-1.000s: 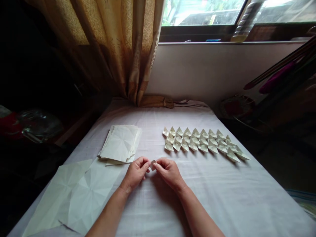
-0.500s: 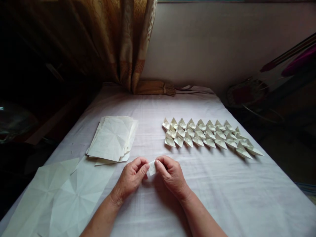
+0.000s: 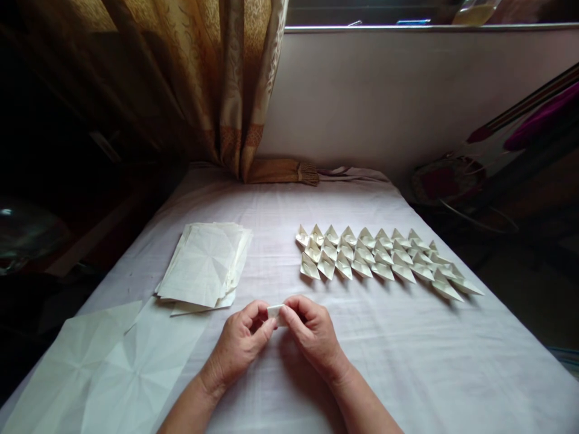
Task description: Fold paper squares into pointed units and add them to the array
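A small folded piece of white paper (image 3: pixel 274 312) is pinched between both hands above the cloth, at the middle front. My left hand (image 3: pixel 239 337) grips its left side with thumb and fingers. On the right side, the thumb of my right hand (image 3: pixel 314 334) presses on the paper while the fingers curl behind it. Part of the paper is hidden by the thumbs. Beyond my right hand stand rows of folded paper boats (image 3: pixel 362 253), pale and pointed. Left of my hands lies a stack of creased paper sheets (image 3: pixel 203 265).
Large creased sheets (image 3: pixel 113 374) lie at the front left of the cloth-covered table (image 3: pixel 407 361). A gold curtain (image 3: pixel 230 78) hangs down to the far edge, against a pale wall (image 3: pixel 362 102). A dark, cluttered area borders the table on both sides.
The view has tilted up slightly, showing a ledge above the wall. The paper has turned between my fingers, its upper edge now lying nearly level, and my thumbs have come closer together.
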A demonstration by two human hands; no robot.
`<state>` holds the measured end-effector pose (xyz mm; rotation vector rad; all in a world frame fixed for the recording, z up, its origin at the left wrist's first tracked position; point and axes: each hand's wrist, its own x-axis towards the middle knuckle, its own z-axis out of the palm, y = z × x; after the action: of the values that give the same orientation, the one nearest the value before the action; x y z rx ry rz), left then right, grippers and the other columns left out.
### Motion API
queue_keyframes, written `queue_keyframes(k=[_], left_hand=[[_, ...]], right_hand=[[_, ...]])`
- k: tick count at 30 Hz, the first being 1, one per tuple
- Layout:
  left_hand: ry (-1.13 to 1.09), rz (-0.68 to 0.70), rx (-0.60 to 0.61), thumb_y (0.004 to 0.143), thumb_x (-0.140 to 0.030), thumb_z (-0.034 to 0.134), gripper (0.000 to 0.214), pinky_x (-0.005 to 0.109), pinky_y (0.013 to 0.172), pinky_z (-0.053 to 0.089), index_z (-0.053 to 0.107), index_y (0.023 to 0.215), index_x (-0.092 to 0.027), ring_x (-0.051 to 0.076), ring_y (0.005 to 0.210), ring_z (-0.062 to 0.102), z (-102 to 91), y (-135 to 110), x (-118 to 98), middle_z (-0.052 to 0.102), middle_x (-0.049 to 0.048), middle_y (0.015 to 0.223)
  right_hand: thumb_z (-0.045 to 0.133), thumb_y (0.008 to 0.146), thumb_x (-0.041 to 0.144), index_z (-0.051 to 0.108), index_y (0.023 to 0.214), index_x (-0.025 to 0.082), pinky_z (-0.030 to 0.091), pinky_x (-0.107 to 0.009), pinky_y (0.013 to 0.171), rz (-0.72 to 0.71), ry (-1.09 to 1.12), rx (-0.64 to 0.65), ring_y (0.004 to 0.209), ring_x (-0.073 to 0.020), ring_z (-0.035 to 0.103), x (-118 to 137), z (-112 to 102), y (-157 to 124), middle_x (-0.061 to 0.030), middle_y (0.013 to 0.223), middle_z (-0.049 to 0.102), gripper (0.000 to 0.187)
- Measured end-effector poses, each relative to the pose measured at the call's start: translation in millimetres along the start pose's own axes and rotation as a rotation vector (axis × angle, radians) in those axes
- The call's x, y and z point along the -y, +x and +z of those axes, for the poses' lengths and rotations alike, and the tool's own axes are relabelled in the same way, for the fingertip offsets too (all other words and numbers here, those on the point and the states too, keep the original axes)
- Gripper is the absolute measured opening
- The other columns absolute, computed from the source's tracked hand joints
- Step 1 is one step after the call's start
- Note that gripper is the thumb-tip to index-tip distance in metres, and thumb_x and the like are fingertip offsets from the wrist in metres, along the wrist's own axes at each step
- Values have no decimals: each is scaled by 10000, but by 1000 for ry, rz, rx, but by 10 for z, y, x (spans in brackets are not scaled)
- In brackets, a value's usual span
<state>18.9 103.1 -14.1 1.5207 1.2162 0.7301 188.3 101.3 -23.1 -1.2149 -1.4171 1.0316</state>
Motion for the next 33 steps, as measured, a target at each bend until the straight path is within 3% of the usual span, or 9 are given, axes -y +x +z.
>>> queue_keyframes(k=[4,8,13,19,25,33], left_hand=[[32,-14,42,896,-448,487,305,217,573,410,587,832,-168,113,589,502,-23,-1,-56,625,14,741],[55,2,9,886,-421,500,290,212,564,404,561,747,-174,112,576,493,-15,9,-76,602,3,682],[93,39,-7,909,-379,466,285,210,580,405,548,722,-181,109,573,502,-4,3,-87,552,-18,644],[127,120,-9,928,-384,449,323,210,572,401,529,687,-185,111,572,497,-4,-6,-79,530,-19,618],[3,64,-71,911,-445,497,276,220,570,477,580,935,-183,121,603,589,25,-17,-39,621,7,763],[-115,-4,-135,839,-423,566,273,175,477,440,542,708,-185,91,520,510,39,4,-121,535,-38,591]], right_hand=[[556,877,362,579,707,174,396,-195,532,39,74,-29,545,-96,480,-26,1,-2,26,595,537,255],[569,870,363,587,703,171,388,-198,526,46,71,-38,535,-92,452,-32,2,-12,32,584,512,255],[561,870,352,668,845,163,445,-215,587,64,83,3,612,-121,549,-26,-4,-16,-11,691,632,219],[558,866,348,605,661,164,400,-203,537,46,49,25,547,-102,483,-1,-35,-10,12,580,554,280],[539,874,334,594,654,168,388,-200,534,24,-3,38,541,-97,474,26,-28,-15,18,574,544,281],[524,889,302,619,679,167,396,-203,571,-77,-127,99,568,-100,507,55,-5,-29,3,611,590,267]])
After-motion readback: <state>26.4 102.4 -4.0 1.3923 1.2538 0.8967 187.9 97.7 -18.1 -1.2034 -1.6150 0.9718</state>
